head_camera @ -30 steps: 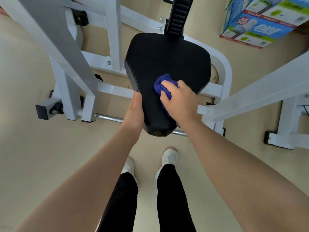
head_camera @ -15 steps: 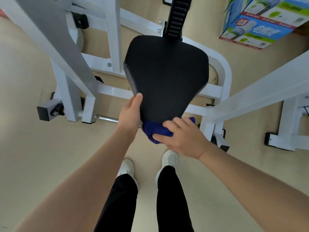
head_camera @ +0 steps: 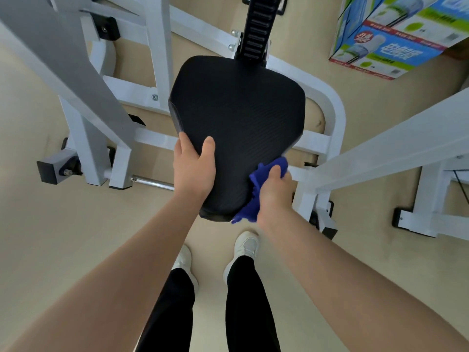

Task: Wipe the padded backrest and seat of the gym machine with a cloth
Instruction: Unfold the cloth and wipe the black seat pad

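Note:
The black padded seat (head_camera: 238,115) of the gym machine fills the middle of the head view, narrowing toward me. My left hand (head_camera: 194,168) grips its near left edge, thumb on top and fingers wrapped over the side. My right hand (head_camera: 275,194) holds a crumpled blue cloth (head_camera: 256,191) pressed against the seat's near right edge. Part of the cloth hangs below the seat's front tip. No backrest pad is in view.
White steel frame bars (head_camera: 380,153) run around and under the seat on both sides. A black notched adjustment post (head_camera: 257,26) rises behind the seat. A printed cardboard box (head_camera: 396,39) stands on the floor at the far right. My white shoes (head_camera: 245,246) stand below the seat.
My right hand has carried the cloth from the seat's top down to its front tip, then up along the near right edge. My left hand has shifted further onto the left edge.

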Demonstrator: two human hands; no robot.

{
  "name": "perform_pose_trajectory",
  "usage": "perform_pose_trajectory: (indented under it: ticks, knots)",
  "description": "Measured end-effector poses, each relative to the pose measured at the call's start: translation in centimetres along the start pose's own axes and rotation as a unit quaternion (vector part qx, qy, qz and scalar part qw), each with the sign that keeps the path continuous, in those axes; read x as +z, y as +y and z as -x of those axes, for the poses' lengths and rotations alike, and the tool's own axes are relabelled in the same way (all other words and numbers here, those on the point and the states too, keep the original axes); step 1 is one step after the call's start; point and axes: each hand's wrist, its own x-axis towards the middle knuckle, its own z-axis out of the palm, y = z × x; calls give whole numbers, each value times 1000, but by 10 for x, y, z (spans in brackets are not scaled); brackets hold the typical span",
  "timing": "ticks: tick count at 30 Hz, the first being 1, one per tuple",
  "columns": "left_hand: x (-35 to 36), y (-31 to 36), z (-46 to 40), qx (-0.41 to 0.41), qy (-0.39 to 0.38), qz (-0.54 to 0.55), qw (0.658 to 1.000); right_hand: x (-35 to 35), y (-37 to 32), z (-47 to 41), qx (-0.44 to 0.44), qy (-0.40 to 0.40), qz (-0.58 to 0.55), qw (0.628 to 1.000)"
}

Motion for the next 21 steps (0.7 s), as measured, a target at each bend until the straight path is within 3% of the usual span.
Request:
perform_pose_trajectory:
  ticks: [4,8,12,15,18,21]
  knots:
    - [6,0,-3,1,21,-29,999,-1,-30,-25,156,-28,-162,974]
    - [0,0,-13,-5,4,-43,999,-8,-61,-70,142,10,-257,956]
    - [12,11,-14,-33,35,-110,993,-15,-34,-59,79,-7,-89,993]
    - [15,16,-14,-44,56,-147,987,-17,-18,-36,30,-45,-48,997]
    - [15,23,-18,-23,53,-154,986,-20,-53,-68,30,8,-88,996]
    - [19,33,-27,10,56,-177,983,-29,-99,-110,-14,11,-3,1000]
